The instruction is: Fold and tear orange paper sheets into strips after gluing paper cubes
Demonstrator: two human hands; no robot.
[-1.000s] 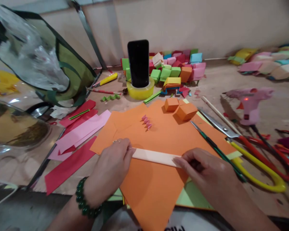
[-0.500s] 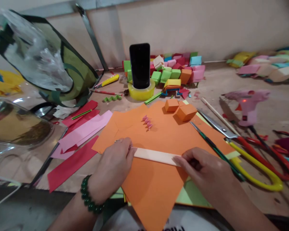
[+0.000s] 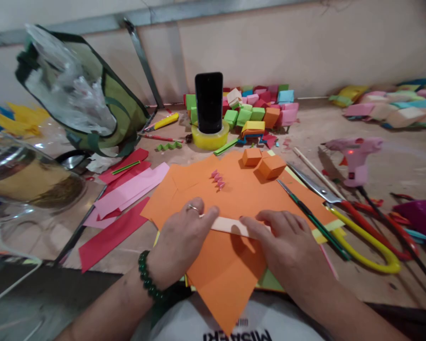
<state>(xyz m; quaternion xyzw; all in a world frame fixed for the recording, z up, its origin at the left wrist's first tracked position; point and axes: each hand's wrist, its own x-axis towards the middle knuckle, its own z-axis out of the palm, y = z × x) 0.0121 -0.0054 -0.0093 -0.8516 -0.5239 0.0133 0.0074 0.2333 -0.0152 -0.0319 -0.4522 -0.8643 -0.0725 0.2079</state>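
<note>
A narrow pale paper strip [image 3: 230,226] lies across the orange paper sheets [image 3: 227,265], its two ends covered by my hands. My left hand [image 3: 182,234], with a ring and a green bead bracelet, is closed on the strip's left end, thumb on top. At the right end my right hand [image 3: 284,241] presses the strip with its thumb, fingers bent. A small pink zigzag-folded strip [image 3: 217,180] rests on the orange paper beyond my hands. Two orange paper boxes [image 3: 272,166] sit at the paper's far edge.
Scissors [image 3: 328,194], a green-handled pen-like tool [image 3: 314,220] and a pink glue gun [image 3: 357,158] lie at right. A phone [image 3: 208,102] stands in a yellow tape roll [image 3: 210,138]. Red strips [image 3: 113,234], a bag [image 3: 117,102] and a jar [image 3: 39,177] are at left.
Both thumbs have moved inward along the pale strip, so less of it shows. My right hand has shifted left and turned flatter over it. The view has shifted slightly.
</note>
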